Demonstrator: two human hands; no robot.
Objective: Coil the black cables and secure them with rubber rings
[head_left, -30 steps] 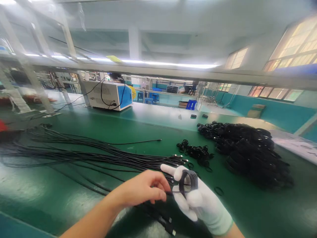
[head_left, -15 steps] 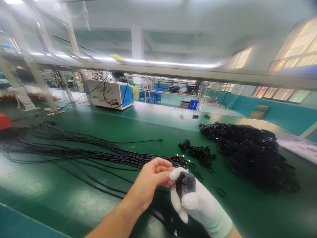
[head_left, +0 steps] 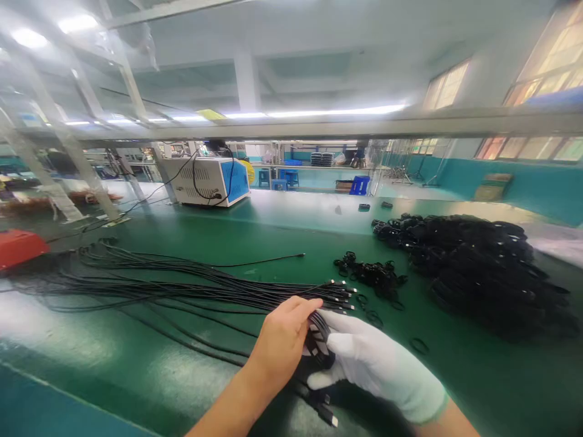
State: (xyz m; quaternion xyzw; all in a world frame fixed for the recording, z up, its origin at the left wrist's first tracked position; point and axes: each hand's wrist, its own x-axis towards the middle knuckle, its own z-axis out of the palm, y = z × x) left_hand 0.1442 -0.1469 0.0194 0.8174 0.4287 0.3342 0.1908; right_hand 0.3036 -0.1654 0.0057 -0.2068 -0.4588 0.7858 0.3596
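R hand [head_left: 371, 358] (gloved) grips 1 blk cable coil [head_left: 322, 326], L hand [head_left: 281, 337] touching.

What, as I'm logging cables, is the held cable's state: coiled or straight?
Coiled: the held cable shows curved strands side by side between the bare left hand and gloved right hand.

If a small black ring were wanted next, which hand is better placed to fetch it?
Probably the gloved right hand: it is nearer the small black rings. The bare left hand is farther off. Both are at the coiled cable, though.
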